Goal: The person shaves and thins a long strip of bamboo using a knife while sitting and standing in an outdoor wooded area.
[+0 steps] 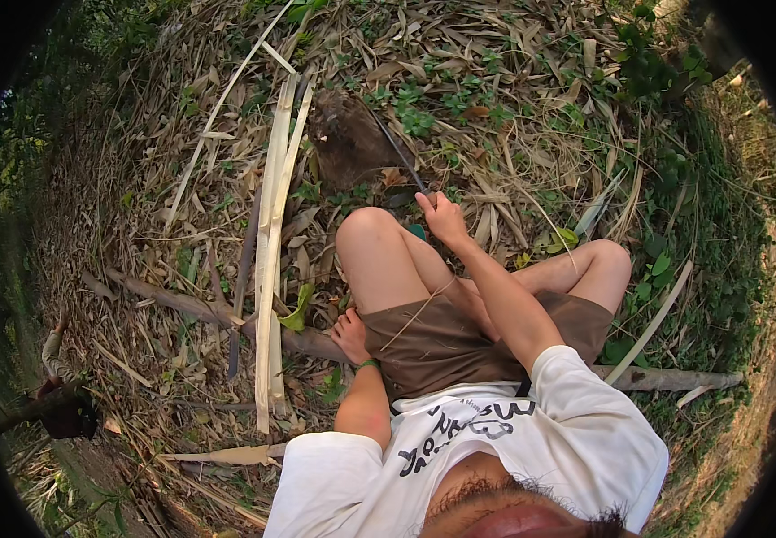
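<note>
My right hand (443,219) is closed round the handle of a machete (395,146), held out ahead of my crossed legs. Its long dark blade, seen nearly edge-on, points away and to the left, passing by the right side of a brown stump (341,143). My left hand (349,335) leans on a log (313,345) beside my left thigh, fingers spread and holding nothing. To the left of that hand, several long pale split bamboo strips (270,224) lie across the log, pointing away from me.
A dark, narrow strip (244,269) lies left of the bamboo. A thinner pale strip (204,139) slants farther left. The log continues at my right (675,380), with another strip (653,325) leaning over it. Dry leaves and green plants cover the ground. Another person (63,394) is at the far left.
</note>
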`<action>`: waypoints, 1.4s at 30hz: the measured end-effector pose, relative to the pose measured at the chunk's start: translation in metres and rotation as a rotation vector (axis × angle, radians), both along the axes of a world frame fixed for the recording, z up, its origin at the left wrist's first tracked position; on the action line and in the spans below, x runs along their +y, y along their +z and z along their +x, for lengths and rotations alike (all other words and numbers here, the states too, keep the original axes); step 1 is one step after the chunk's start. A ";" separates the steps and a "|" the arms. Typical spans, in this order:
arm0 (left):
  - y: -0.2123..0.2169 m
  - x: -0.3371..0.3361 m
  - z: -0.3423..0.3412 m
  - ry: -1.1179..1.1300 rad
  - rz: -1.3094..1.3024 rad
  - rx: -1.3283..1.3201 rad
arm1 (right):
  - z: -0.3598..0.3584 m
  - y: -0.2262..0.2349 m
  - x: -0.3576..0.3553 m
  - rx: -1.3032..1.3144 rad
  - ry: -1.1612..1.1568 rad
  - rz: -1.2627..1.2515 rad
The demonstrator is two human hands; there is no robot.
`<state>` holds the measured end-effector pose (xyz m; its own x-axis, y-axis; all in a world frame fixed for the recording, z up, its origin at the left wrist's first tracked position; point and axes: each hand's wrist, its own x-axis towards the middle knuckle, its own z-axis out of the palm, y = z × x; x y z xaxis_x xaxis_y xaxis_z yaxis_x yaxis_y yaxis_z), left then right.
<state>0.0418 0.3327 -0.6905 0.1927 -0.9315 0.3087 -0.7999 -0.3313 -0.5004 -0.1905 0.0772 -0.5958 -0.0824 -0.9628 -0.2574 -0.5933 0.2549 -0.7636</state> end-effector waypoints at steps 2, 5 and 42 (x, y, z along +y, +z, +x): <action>0.000 0.001 0.001 -0.004 -0.009 0.027 | -0.002 -0.009 0.001 0.030 0.014 0.072; 0.000 -0.004 0.002 -0.034 -0.041 0.045 | -0.022 -0.036 0.020 0.263 -0.055 0.087; -0.001 0.002 -0.004 0.027 -0.050 0.156 | 0.009 0.024 -0.002 0.242 0.193 -0.483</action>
